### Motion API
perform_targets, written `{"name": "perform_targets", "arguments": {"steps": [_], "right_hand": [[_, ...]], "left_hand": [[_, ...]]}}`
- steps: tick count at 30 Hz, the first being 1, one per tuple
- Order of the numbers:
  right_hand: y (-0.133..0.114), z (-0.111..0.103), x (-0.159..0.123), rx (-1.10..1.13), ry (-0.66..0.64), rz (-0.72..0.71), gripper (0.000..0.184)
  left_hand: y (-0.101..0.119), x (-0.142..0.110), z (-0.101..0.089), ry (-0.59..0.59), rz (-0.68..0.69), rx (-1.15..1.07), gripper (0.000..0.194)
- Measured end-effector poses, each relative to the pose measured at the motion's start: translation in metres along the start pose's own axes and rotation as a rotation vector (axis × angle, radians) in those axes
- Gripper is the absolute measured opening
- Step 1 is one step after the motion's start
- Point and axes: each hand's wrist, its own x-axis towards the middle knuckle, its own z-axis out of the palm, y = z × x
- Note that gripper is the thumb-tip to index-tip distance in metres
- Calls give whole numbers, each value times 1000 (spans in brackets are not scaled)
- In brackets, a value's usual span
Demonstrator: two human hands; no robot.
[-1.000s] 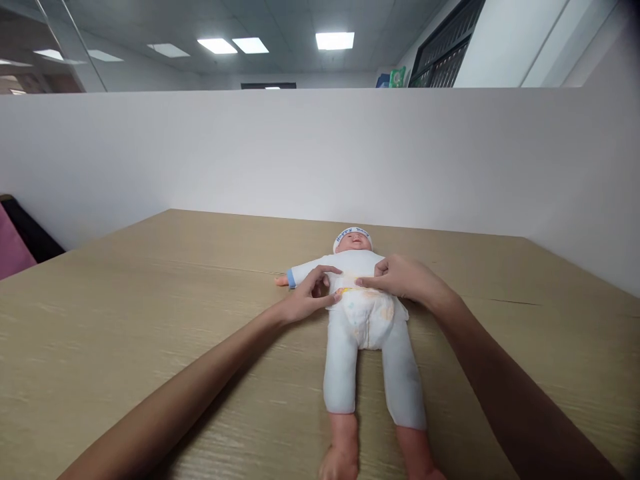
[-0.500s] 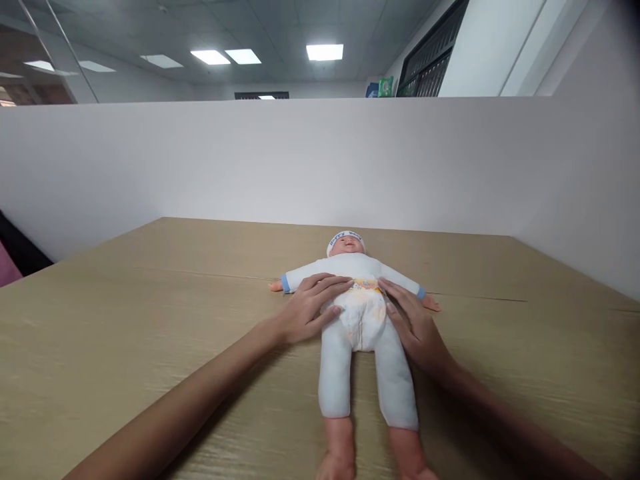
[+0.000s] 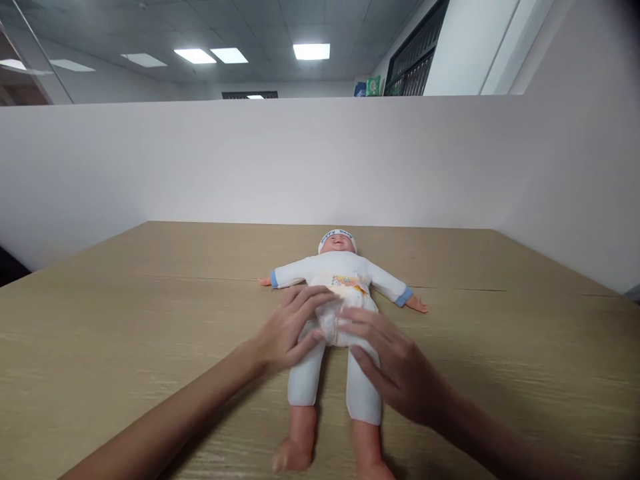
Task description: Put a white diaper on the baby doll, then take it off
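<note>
A baby doll (image 3: pixel 336 273) in a white suit and cap lies face up on the wooden table (image 3: pixel 125 313), head away from me. A white diaper (image 3: pixel 334 320) is round its hips. My left hand (image 3: pixel 286 330) rests on the doll's left hip, fingers stretched over the diaper's side. My right hand (image 3: pixel 395 370) lies over the doll's right thigh, fingers spread and fingertips touching the diaper front. Neither hand grips anything that I can see.
White partition walls (image 3: pixel 300 160) close the table off at the back and the right. The doll's bare feet (image 3: pixel 293 453) reach toward the near table edge. A dark object sits at the far left edge (image 3: pixel 7 267).
The doll has slid and tilted slightly left. My right hand came from its side to lie over the thigh and diaper front. My left hand moved down to the hip.
</note>
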Motion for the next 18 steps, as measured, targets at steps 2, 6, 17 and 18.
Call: {"name": "perform_targets", "arguments": {"steps": [2,6,17,18], "right_hand": [[-17,1,-6,78,-82,-9,27],[-13,5,-21,37,-190,228,21],[7,25,-22,-320,-101,369,22],[6,28,-23,-327,-96,362,21]], "left_hand": [[18,-9,0,-61,55,-78,59],[32,-24,-4,-341,-64,-83,61],[36,-7,26,-137,-661,-33,29],[38,-6,28,-136,-675,-20,29]]}}
